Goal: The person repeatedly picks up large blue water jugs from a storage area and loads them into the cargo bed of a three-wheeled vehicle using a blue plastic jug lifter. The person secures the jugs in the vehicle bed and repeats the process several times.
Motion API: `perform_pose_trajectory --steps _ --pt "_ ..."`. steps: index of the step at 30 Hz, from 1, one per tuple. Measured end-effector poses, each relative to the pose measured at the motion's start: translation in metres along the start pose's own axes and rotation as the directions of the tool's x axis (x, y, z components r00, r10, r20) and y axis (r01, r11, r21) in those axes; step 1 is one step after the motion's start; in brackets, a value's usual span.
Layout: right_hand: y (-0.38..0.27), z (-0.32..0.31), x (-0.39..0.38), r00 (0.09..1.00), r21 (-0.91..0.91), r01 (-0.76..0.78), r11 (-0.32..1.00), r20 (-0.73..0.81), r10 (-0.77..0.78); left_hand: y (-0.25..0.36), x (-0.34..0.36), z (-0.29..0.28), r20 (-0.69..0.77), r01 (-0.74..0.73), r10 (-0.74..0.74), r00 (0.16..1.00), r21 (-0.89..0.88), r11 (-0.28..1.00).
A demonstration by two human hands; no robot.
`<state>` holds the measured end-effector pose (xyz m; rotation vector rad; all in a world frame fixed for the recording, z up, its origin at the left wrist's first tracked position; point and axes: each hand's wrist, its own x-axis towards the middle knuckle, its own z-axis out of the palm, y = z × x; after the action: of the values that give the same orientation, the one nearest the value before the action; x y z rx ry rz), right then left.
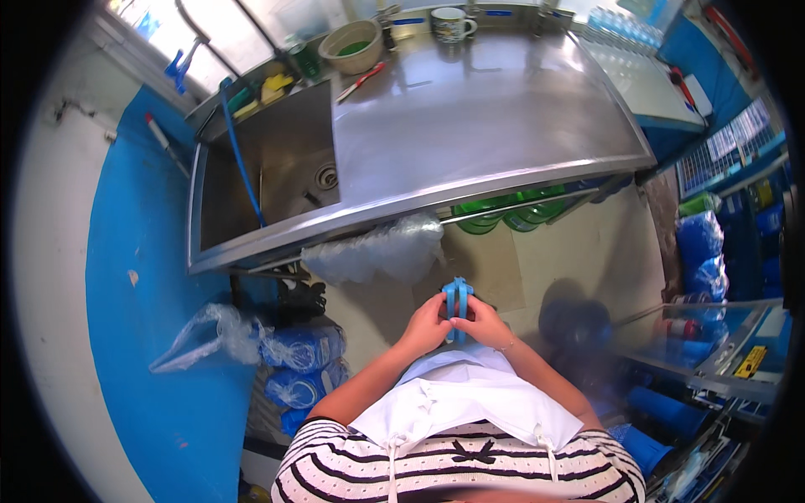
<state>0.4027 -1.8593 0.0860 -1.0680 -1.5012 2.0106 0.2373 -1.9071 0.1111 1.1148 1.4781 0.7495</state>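
Observation:
In front of my white apron (453, 394), both hands hold a blue plastic piece (457, 293). It has two upright, parallel bars and a knobbly top end; its exact kind does not show. My left hand (429, 324) is closed on the piece's left side, while my right hand (482, 322) grips it from the right. The thumbs nearly meet at the lower part, and the fingers behind it are mostly hidden. Beyond the hands, clear plastic bags (373, 251) hang from the bar under the steel counter (470, 109).
The counter's sink (277, 168) has a blue hose (239, 159) in it. A bowl (350, 49), a red-handled tool (362, 81) and a mug (451, 25) stand behind. Green bottles (503, 211) lie underneath. Blue wrapped packs (303, 356) sit left; a glass-topped rack (696, 335) stands right.

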Motion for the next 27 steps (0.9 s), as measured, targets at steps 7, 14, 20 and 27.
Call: perform_pose_trajectory --steps 7,14,20,27 --pt "0.058 -0.089 -0.014 0.980 0.280 -0.052 0.959 -0.168 0.103 -0.006 0.070 0.092 0.147 0.104 -0.112 0.983 0.061 0.993" --pt "0.143 -0.128 0.020 0.874 0.512 0.159 0.844 -0.470 0.120 -0.041 0.143 0.135 0.256 -0.097 0.033 0.966 0.242 0.965" --pt "0.237 -0.137 0.072 0.727 0.616 0.369 0.696 -0.658 0.197 -0.130 0.213 0.162 0.453 -0.277 0.121 0.883 0.297 0.914" --pt "0.332 -0.145 0.174 0.722 0.587 0.445 0.676 -0.682 0.116 -0.246 0.289 0.149 0.345 -0.466 0.360 0.867 0.302 0.832"
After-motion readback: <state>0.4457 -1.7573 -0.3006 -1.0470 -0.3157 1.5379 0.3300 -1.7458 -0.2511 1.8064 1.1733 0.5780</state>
